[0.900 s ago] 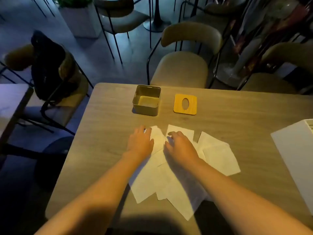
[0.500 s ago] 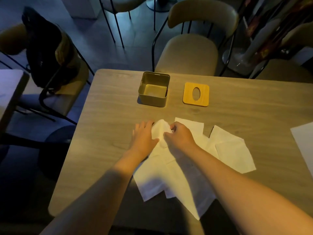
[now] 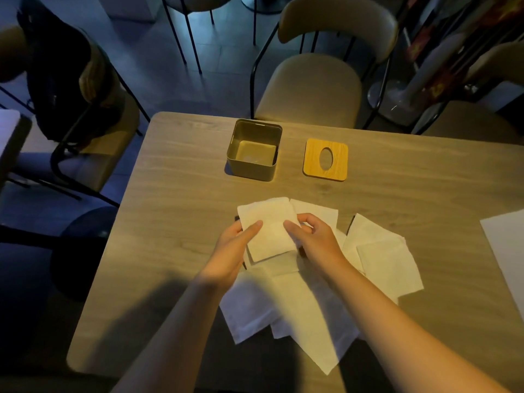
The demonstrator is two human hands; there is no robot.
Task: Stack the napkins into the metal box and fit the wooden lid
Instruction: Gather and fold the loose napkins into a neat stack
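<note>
One white napkin (image 3: 269, 225) is lifted off the table, pinched at its left edge by my left hand (image 3: 235, 245) and at its right edge by my right hand (image 3: 314, 239). Under and around my hands several more white napkins (image 3: 382, 259) lie spread loosely on the wooden table (image 3: 175, 199). Beyond them the open metal box (image 3: 254, 150) stands with nothing inside. To the right of the box the square wooden lid (image 3: 325, 159) with an oval hole lies flat.
A white sheet (image 3: 507, 251) reaches in from the right table edge. Beige chairs stand behind the table (image 3: 312, 89) and at the left (image 3: 85, 114), the left one draped with a dark bag. The table's left edge runs close to my left arm.
Both hands went from pressing on the pile to lifting one napkin, now held flat between them. The camera has tilted down and closer to the table.
</note>
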